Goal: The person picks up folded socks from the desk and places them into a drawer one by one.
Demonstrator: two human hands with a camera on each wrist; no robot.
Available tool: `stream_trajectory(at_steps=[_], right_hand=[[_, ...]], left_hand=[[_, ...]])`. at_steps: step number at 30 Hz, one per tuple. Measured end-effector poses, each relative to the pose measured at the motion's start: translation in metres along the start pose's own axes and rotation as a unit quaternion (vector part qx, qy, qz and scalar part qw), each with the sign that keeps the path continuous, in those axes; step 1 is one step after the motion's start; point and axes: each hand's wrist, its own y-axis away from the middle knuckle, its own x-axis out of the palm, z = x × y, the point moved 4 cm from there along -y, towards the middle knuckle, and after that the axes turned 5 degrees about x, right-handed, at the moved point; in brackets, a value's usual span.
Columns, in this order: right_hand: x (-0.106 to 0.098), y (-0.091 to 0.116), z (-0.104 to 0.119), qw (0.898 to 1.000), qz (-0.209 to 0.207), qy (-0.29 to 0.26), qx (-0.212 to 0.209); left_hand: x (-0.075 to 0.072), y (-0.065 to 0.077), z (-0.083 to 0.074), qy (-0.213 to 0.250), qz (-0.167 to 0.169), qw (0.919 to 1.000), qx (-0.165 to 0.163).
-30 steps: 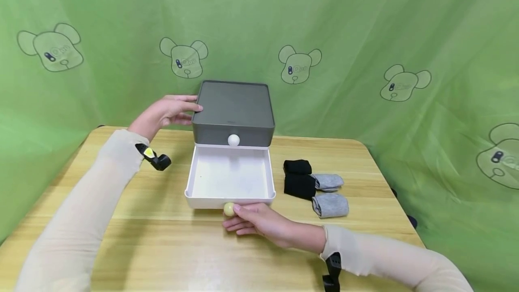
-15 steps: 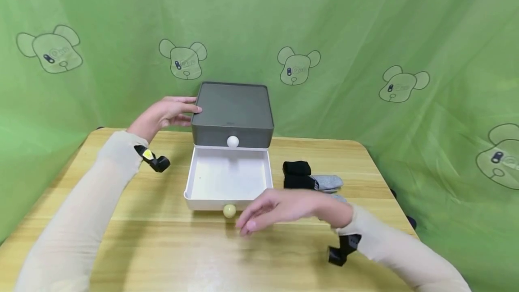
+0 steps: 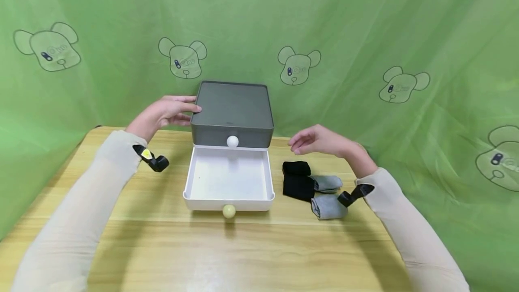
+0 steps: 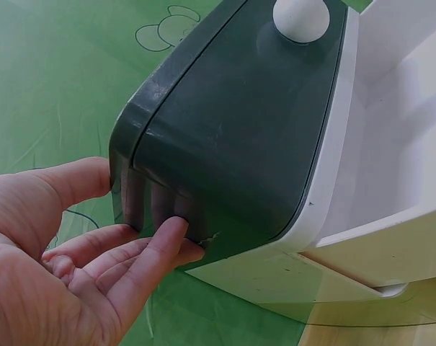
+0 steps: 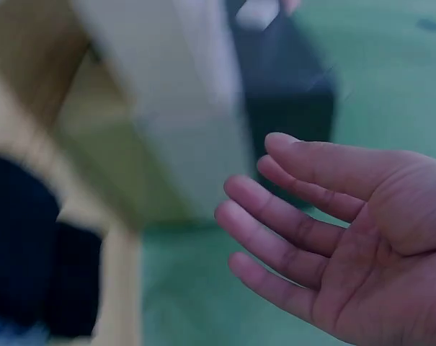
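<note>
A small drawer box (image 3: 237,105) with a dark grey top stands at the back of the table, its white lower drawer (image 3: 229,175) pulled out and bare inside. My left hand (image 3: 170,111) rests against the box's left side, thumb on the top edge; the left wrist view shows its fingers (image 4: 149,263) fairly straight along the dark side wall. My right hand (image 3: 318,141) hangs in the air right of the box, fingers loosely bent and holding nothing. Below it lie folded black socks (image 3: 299,186) and folded grey socks (image 3: 326,206).
The upper drawer has a white round knob (image 3: 233,141); the lower one has a pale yellow knob (image 3: 229,211). A green curtain (image 3: 243,21) with bear drawings hangs right behind the wooden table (image 3: 194,256).
My right hand has let go of the yellow knob and moved up and right, past the socks, to beside the box. My left hand and the drawer stay put.
</note>
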Motion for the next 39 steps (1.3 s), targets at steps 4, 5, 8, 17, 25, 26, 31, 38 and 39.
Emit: stream_trajectory(at_steps=[4,5,8,17,25,26,31,38,39], right_hand=[[-0.002,-0.018,-0.041,0.999,-0.001,0.022,0.026],[-0.002,-0.022,-0.049,0.999,0.001,0.033,0.027],[0.000,-0.033,-0.069,0.997,0.014,0.064,0.033],[0.010,-0.056,-0.090,0.987,0.078,0.140,0.029],[0.013,-0.066,-0.100,0.988,0.064,0.135,0.039],[0.013,-0.067,-0.102,0.988,0.063,0.133,0.042],[0.012,-0.071,-0.106,0.990,0.061,0.117,0.052],[0.008,-0.071,-0.110,0.992,0.061,0.089,0.059],[0.008,-0.071,-0.110,0.992,0.059,0.089,0.064]], left_hand=[[-0.001,-0.001,0.001,0.000,0.000,1.0000,-0.002],[-0.001,-0.001,0.001,-0.001,0.000,1.0000,-0.001],[-0.002,-0.002,0.001,-0.003,-0.002,1.0000,-0.001],[-0.001,-0.001,-0.001,-0.002,-0.001,1.0000,-0.005],[-0.001,-0.001,0.000,0.003,0.000,1.0000,-0.004],[-0.001,-0.002,0.000,0.004,0.000,1.0000,-0.004],[-0.002,-0.003,0.002,0.002,-0.006,1.0000,-0.002],[-0.002,-0.004,0.003,-0.001,-0.009,1.0000,-0.002],[-0.002,-0.004,0.003,-0.002,-0.008,1.0000,-0.002]])
